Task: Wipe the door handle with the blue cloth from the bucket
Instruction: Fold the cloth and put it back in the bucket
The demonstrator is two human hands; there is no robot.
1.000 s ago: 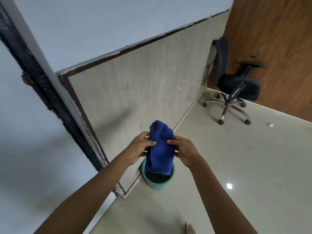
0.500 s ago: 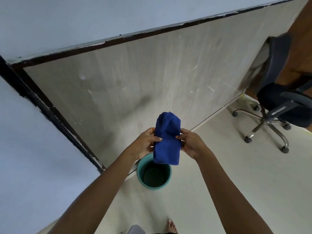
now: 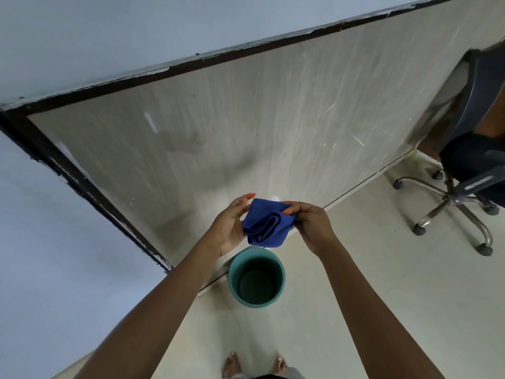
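The blue cloth (image 3: 266,225) is bunched and folded between both hands, held in the air above the bucket. My right hand (image 3: 310,224) pinches its upper right edge. My left hand (image 3: 231,224) cups its left side, palm facing the cloth, fingers spread. The teal bucket (image 3: 232,280) stands on the floor right below, against the foot of the pale wooden door (image 3: 246,127), and looks empty. No door handle shows in the view.
The door's dark frame (image 3: 79,181) runs down the left, with a grey-blue wall (image 3: 54,255) beside it. A black office chair (image 3: 475,165) on castors stands at the right. My bare feet (image 3: 232,365) are on the light tiled floor.
The cloth went from hanging upright between the hands to being gathered into a folded bunch. The hands rose a little above the bucket. The view swung right and down.
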